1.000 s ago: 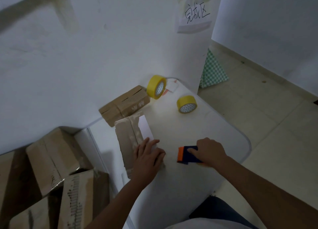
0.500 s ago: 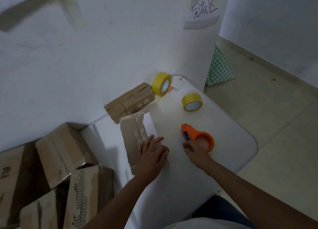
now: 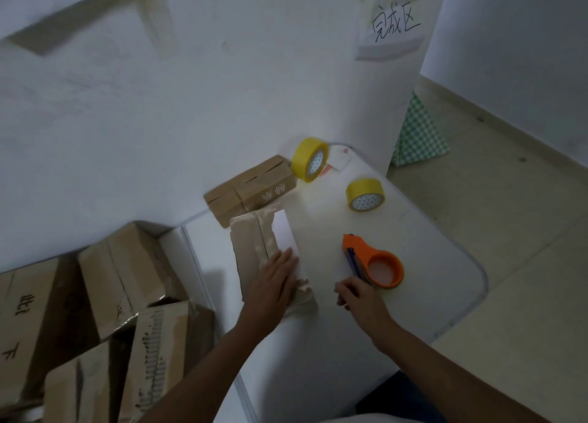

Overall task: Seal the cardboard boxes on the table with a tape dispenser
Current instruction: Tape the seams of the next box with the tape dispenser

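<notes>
A small cardboard box [image 3: 254, 241] with a white label lies on the white table [image 3: 413, 295]. My left hand [image 3: 275, 282] rests flat on its near end, fingers straight. An orange tape dispenser [image 3: 374, 262] lies on the table to the right of the box, with no roll in its ring. My right hand [image 3: 358, 297] sits just in front of the dispenser with fingers curled, near its blue edge; it holds nothing that I can see. A second cardboard box [image 3: 251, 188] lies behind, against the wall.
Two yellow tape rolls are at the table's far end: one on edge [image 3: 310, 163] by the wall, one lying flat [image 3: 365, 194]. Several larger cardboard boxes [image 3: 127, 279] are stacked on the floor to the left. A green checked cloth [image 3: 418, 133] hangs at the right.
My right hand set the orange dispenser down on the table and let go of it, then drew back toward me. My left hand stayed on the box.
</notes>
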A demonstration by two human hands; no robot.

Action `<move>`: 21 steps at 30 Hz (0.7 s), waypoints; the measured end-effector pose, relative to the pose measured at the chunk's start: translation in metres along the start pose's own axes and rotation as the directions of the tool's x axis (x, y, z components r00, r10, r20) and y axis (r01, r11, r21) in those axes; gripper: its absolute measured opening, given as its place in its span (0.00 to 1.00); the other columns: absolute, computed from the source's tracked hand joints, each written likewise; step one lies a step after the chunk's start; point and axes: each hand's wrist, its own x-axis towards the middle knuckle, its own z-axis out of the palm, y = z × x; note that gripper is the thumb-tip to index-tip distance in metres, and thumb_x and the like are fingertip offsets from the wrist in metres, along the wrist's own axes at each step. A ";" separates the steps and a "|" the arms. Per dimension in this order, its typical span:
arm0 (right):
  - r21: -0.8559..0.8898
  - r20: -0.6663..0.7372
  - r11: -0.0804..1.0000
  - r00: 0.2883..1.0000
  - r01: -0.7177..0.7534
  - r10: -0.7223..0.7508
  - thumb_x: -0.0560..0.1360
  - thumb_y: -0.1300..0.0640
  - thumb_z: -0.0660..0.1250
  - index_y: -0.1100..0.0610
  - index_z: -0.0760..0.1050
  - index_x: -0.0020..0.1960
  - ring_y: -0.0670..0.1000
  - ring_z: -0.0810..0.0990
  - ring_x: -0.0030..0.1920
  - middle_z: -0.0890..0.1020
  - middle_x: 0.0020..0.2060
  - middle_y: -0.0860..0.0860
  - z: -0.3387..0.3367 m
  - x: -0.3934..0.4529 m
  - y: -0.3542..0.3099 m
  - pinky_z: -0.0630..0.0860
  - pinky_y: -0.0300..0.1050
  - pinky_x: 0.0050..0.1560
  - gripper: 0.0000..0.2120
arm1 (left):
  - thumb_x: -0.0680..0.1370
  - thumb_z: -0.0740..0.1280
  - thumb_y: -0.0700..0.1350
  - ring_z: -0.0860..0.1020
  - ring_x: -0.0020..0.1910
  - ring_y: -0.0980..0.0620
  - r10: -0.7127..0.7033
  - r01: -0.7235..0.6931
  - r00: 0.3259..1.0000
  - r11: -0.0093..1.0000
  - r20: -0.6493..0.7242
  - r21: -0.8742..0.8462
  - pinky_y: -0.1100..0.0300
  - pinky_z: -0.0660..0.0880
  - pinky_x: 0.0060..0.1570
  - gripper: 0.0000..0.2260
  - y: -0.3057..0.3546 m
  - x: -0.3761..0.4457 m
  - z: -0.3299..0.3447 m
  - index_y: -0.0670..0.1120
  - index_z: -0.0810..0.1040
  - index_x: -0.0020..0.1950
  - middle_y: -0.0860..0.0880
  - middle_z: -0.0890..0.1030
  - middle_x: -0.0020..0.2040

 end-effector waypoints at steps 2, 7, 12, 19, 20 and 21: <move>-0.048 -0.012 0.998 0.999 0.050 -0.050 0.80 0.56 0.62 0.60 0.75 0.44 0.50 0.77 0.41 0.79 0.37 0.53 -0.001 0.000 -0.002 0.75 0.49 0.48 0.09 | 0.82 0.46 0.58 0.47 0.79 0.57 0.043 -0.045 0.998 0.998 0.042 0.048 0.50 0.51 0.78 0.26 -0.005 -0.004 0.000 0.50 0.56 0.79 0.56 0.53 0.79; -0.078 -0.037 0.991 0.993 0.105 -0.108 0.81 0.58 0.61 0.60 0.74 0.44 0.49 0.77 0.41 0.79 0.37 0.54 0.000 -0.002 -0.004 0.75 0.48 0.48 0.09 | 0.79 0.43 0.69 0.37 0.79 0.56 0.124 -0.153 0.984 0.954 0.125 0.256 0.56 0.37 0.76 0.35 -0.012 -0.007 0.004 0.51 0.45 0.80 0.54 0.43 0.81; -0.061 -0.042 0.993 0.993 0.104 -0.107 0.81 0.58 0.61 0.62 0.74 0.46 0.52 0.76 0.42 0.79 0.39 0.55 0.001 -0.004 -0.002 0.75 0.52 0.50 0.09 | 0.81 0.49 0.64 0.54 0.78 0.40 0.220 -0.237 0.971 0.847 0.093 0.475 0.46 0.43 0.77 0.34 -0.010 -0.008 0.008 0.41 0.57 0.79 0.43 0.56 0.79; -0.025 -0.076 0.995 0.992 0.101 -0.102 0.80 0.57 0.62 0.61 0.77 0.49 0.49 0.79 0.47 0.81 0.44 0.51 0.005 0.000 0.003 0.74 0.43 0.52 0.08 | 0.81 0.51 0.63 0.61 0.76 0.39 0.253 -0.234 0.966 0.769 0.053 0.595 0.48 0.44 0.77 0.34 -0.011 -0.008 0.020 0.40 0.59 0.77 0.40 0.61 0.78; -0.020 -0.078 0.994 0.991 0.110 -0.111 0.81 0.58 0.62 0.61 0.76 0.47 0.47 0.79 0.47 0.81 0.42 0.51 0.005 0.000 0.003 0.74 0.43 0.51 0.08 | 0.79 0.56 0.64 0.60 0.76 0.39 0.256 -0.237 0.965 0.765 0.055 0.598 0.47 0.46 0.77 0.36 -0.011 -0.008 0.020 0.40 0.59 0.78 0.40 0.60 0.78; -0.015 -0.083 0.992 0.989 0.123 -0.124 0.81 0.58 0.62 0.60 0.75 0.46 0.46 0.79 0.45 0.81 0.41 0.51 0.006 0.000 0.004 0.75 0.42 0.51 0.08 | 0.77 0.61 0.64 0.59 0.77 0.39 0.247 -0.233 0.967 0.770 0.060 0.594 0.44 0.49 0.78 0.38 -0.011 -0.008 0.021 0.40 0.58 0.78 0.40 0.59 0.78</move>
